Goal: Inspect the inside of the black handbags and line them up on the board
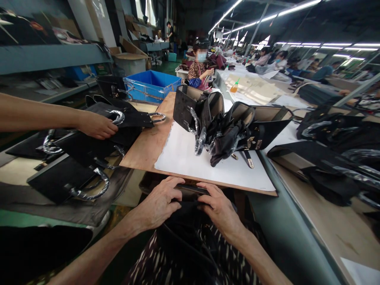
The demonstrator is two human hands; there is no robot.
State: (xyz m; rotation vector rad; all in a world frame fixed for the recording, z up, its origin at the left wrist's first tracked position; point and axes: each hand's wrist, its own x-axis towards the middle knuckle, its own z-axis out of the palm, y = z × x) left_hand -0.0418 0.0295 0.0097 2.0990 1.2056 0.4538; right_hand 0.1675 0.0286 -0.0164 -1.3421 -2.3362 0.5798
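A black handbag (185, 225) rests on my lap, below the table's near edge. My left hand (163, 200) has its fingers curled at the left end of the bag's upper edge. Opposite it, my right hand (218, 204) grips the right end, thumb and fingers bent around the rim. Much of the bag's body is dark and hard to make out. On the white sheet (181, 152) in front of me stand several black handbags (208, 114), some gaping at the top, their handles wrapped in clear plastic.
Another person's hand (99, 124) reaches in from the left onto a pile of black handbags (80, 158). Behind it is a blue crate (154, 85). More black bags (323, 158) lie at right. A masked person (197, 73) sits across the table.
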